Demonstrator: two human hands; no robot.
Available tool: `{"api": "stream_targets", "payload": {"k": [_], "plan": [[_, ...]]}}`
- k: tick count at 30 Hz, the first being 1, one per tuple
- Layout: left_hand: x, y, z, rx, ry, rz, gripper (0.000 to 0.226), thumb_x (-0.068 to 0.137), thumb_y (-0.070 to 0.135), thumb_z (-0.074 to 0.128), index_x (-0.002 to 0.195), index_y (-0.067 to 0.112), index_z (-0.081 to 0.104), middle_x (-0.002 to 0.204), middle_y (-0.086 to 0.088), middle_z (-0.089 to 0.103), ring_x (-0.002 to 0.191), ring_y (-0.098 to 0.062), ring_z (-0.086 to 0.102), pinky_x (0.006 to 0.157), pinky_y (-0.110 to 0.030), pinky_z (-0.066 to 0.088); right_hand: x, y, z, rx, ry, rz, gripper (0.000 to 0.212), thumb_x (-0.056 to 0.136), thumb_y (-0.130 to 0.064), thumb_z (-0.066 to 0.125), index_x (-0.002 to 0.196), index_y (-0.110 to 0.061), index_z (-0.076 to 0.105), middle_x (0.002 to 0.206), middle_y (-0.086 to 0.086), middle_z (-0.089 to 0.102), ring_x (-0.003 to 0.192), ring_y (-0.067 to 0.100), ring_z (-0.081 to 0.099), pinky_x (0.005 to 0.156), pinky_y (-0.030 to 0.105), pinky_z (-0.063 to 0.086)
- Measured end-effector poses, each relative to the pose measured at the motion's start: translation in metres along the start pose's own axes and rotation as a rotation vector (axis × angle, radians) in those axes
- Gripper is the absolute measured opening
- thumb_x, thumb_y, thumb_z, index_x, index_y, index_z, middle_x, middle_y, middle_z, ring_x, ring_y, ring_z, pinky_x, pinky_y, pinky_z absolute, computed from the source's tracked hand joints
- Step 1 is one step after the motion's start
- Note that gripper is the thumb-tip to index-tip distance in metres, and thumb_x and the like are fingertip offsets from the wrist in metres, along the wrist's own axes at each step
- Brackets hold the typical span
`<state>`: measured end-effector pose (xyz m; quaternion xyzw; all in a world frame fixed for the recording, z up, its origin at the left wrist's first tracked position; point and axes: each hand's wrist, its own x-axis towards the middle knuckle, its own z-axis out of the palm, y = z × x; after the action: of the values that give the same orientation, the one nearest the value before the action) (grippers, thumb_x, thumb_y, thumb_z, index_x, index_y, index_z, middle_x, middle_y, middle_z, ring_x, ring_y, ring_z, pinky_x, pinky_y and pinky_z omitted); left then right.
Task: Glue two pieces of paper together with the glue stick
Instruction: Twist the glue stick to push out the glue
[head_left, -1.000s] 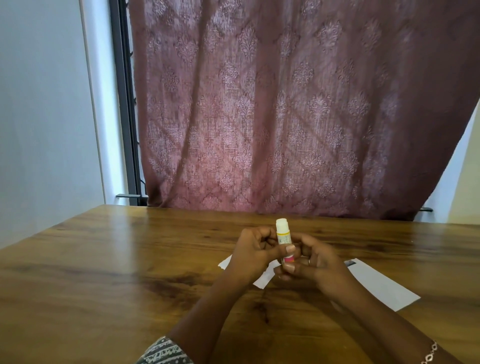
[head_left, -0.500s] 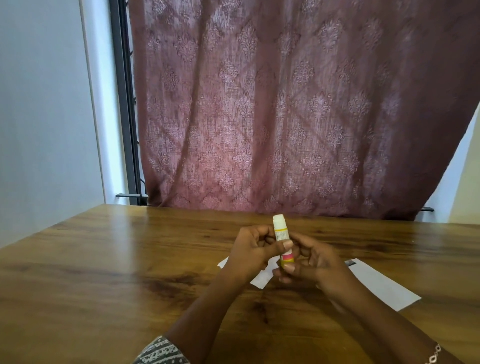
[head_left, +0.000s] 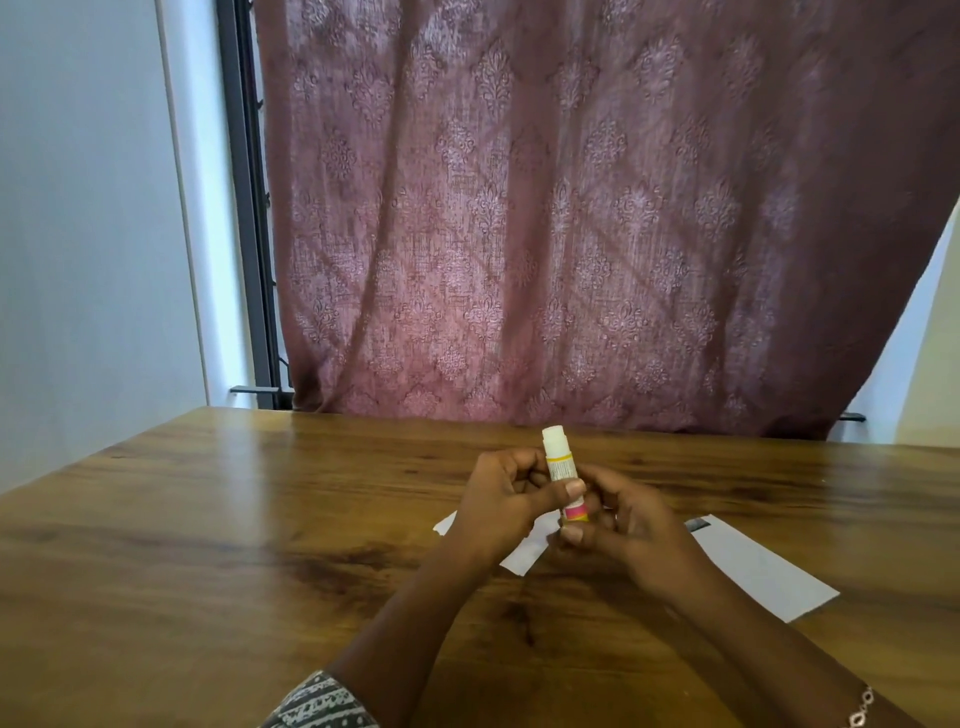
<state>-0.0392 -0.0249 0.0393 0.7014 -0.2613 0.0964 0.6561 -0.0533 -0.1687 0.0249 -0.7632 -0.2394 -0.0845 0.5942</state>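
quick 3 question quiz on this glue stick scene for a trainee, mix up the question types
1. What holds the glue stick?
A. one hand
B. both hands
C. nothing, it stands alone

2. Fill in: the white paper lies on the wooden ____.

3. True or false: the glue stick lies flat on the paper.

Key
1. B: the left hand and the right hand both grip it.
2. table
3. False: it is held roughly upright above the paper.
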Motion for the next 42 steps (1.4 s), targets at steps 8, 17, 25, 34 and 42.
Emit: {"api": "stream_targets", "payload": {"k": [8,17,25,34,42], "plan": [[-0.001,0.001,0.001,-0.023,0.006,-0.009,0.006,0.074,-0.002,0.068,0.078,-0.001,0.064,0.058,0.002,0.062,0.040,0.002,0.054,0.040,-0.005,0.036,-0.003,0.004,0.004,-0.022,-0.051,0.076,0.046,0.078,-0.022,0.063,0.122,-0.025,0.047,0.107,0.002,0.066,0.093,0.018,0.067,0.072,0.022,0.055],[0.001,-0.001,0.001,-0.006,-0.010,-0.010,0.013,0.078,-0.004,0.064,0.089,-0.010,0.062,0.063,-0.003,0.060,0.043,0.004,0.054,0.041,-0.004,0.036,0.000,-0.001,-0.001,0.024,-0.007,0.034,0.047,0.078,0.007,0.060,0.120,-0.010,0.053,0.087,0.015,0.063,0.073,0.017,0.069,0.070,0.033,0.059],[0.001,-0.004,0.001,-0.012,0.011,-0.016,0.016,0.074,-0.004,0.068,0.087,-0.011,0.063,0.054,0.008,0.064,0.042,0.002,0.056,0.039,-0.005,0.036,0.000,0.006,0.003,0.013,-0.009,0.056,0.053,0.077,-0.004,0.066,0.124,-0.020,0.047,0.114,0.006,0.066,0.103,0.021,0.064,0.091,0.035,0.052],[0.001,-0.002,0.000,0.038,-0.017,-0.031,0.016,0.078,-0.004,0.064,0.092,-0.011,0.062,0.057,0.009,0.064,0.043,0.002,0.056,0.040,-0.006,0.037,0.002,0.000,-0.002,-0.128,0.037,-0.043,0.053,0.072,0.004,0.068,0.110,-0.031,0.055,0.100,0.010,0.069,0.092,0.028,0.066,0.085,0.042,0.055],[0.002,-0.004,-0.003,0.028,-0.047,-0.028,0.018,0.078,-0.004,0.064,0.094,-0.013,0.061,0.058,0.001,0.065,0.044,-0.002,0.057,0.038,-0.007,0.037,0.000,0.008,-0.004,0.091,-0.016,0.051,0.047,0.081,0.002,0.056,0.117,-0.027,0.048,0.096,-0.002,0.075,0.094,0.019,0.069,0.076,0.024,0.056]]}}
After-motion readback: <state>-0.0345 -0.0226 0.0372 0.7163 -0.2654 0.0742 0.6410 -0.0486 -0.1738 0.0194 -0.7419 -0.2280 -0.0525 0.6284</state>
